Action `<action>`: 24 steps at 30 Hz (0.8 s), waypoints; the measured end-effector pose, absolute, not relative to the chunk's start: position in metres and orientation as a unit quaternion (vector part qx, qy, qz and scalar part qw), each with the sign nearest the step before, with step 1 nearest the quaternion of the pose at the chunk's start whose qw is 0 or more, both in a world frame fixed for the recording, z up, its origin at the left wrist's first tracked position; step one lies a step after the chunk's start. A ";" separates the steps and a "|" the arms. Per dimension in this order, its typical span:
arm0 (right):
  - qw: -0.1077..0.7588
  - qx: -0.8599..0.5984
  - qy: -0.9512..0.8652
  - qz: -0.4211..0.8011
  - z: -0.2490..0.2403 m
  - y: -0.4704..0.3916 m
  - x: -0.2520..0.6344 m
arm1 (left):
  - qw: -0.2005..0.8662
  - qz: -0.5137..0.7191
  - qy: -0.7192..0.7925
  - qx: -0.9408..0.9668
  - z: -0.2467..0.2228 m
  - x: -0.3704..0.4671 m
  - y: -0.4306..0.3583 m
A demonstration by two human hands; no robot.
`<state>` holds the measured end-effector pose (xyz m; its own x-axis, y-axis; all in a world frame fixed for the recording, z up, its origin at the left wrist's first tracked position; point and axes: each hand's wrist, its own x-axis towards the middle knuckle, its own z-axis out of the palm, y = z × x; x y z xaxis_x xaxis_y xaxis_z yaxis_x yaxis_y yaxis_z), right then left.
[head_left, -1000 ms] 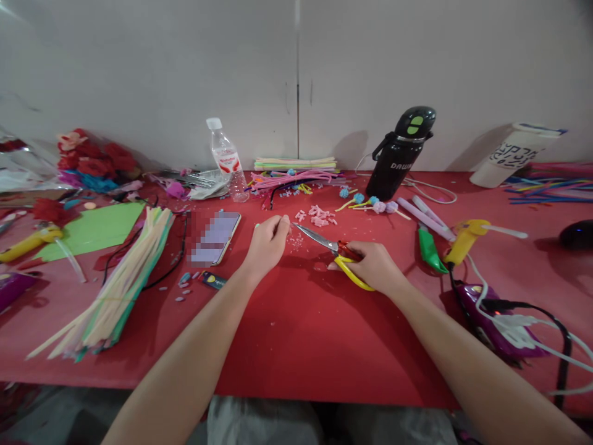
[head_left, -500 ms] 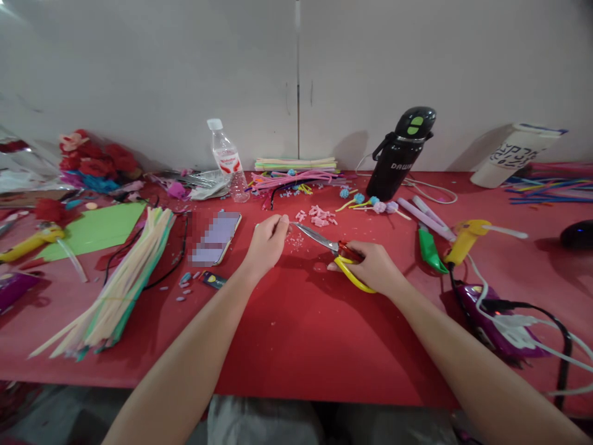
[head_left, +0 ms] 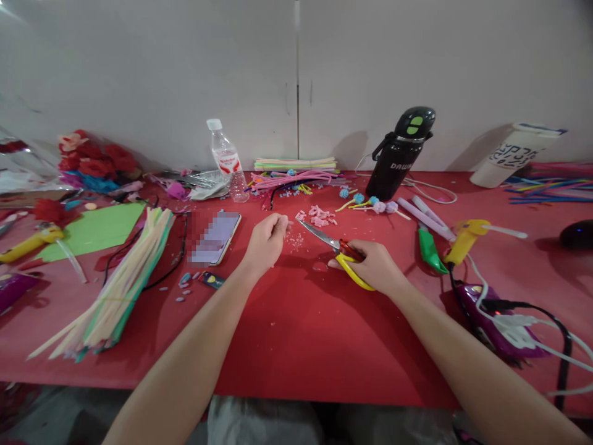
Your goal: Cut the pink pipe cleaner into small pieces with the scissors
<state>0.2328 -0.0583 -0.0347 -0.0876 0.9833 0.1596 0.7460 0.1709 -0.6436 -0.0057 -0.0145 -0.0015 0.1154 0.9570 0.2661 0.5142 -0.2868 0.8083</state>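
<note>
My right hand (head_left: 370, 266) grips a pair of scissors (head_left: 319, 233) by handles that look red and yellow. The blades point up and to the left and look nearly closed. Just left of their tip, my left hand (head_left: 267, 242) is closed in a pinch; a tiny pinkish bit seems to show at the fingertips, too small to name. Short pink pieces (head_left: 321, 216) lie in a small heap beyond the blades. Fine pale clippings (head_left: 296, 240) are scattered on the red tabletop (head_left: 296, 334) between my hands.
On the left are a bundle of pipe cleaners (head_left: 125, 290), a phone (head_left: 215, 238) and a green sheet (head_left: 99, 228). A plastic bottle (head_left: 228, 162) and a black flask (head_left: 399, 154) stand at the back. To the right lie a yellow glue gun (head_left: 467, 241) and a purple power strip (head_left: 482, 309) with cables.
The scissors' tip has drawn slightly away to the right from my left fingertips, leaving a small gap. Both hands have otherwise hardly moved.
</note>
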 end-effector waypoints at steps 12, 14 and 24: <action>0.276 -0.602 -0.717 0.216 -0.034 -0.059 0.233 | 0.245 0.387 0.515 0.724 0.001 -0.008 -0.016; 0.272 -0.602 -0.719 0.216 -0.035 -0.059 0.234 | 0.246 0.387 0.513 0.726 0.001 -0.008 -0.016; 0.276 -0.599 -0.720 0.216 -0.035 -0.059 0.233 | 0.239 0.390 0.512 0.728 -0.001 -0.008 -0.014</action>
<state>0.2331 -0.0593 -0.0347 -0.1292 0.9820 0.1378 0.7436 0.1879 -0.6416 -0.0081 -0.0144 -0.0007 0.1730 0.9304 0.3230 0.5587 -0.3628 0.7458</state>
